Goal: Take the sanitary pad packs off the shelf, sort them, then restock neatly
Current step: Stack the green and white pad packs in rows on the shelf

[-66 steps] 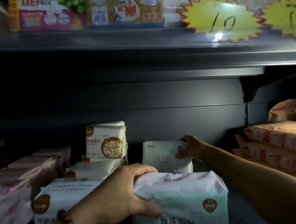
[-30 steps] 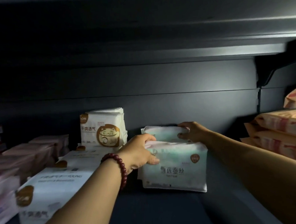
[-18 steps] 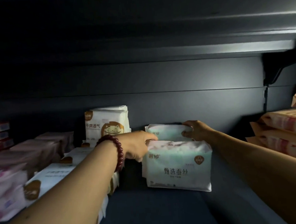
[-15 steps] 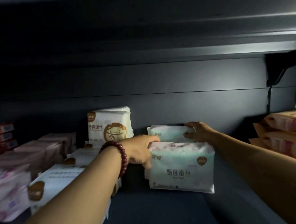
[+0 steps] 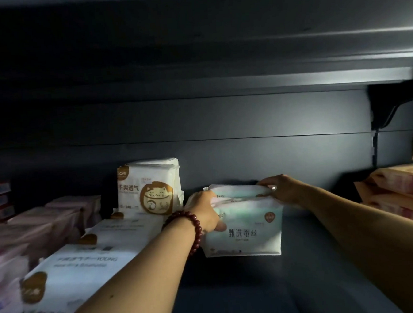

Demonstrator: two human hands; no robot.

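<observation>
Judged restocking in hand. Found left hand (image 5: 204, 212) gripping upper left edge of front mint pack (image 5: 244, 229), upright mid-shelf against rear mint pack (image 5: 232, 190), held at top by right hand (image 5: 279, 188). Expected next: squaring the 2 flush, then letting go. Noted dim, dark shelf deck (image 5: 234, 296); pink packs (image 5: 34, 224) and white cat packs (image 5: 149, 187) left, orange packs (image 5: 403, 191) right

Dark shelf (image 5: 247, 295) bears white packs (image 5: 81, 270), green packs (image 5: 244, 229).

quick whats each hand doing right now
left hand: grips the front green pack by its top corner
right hand: grips the rear green pack behind it
</observation>
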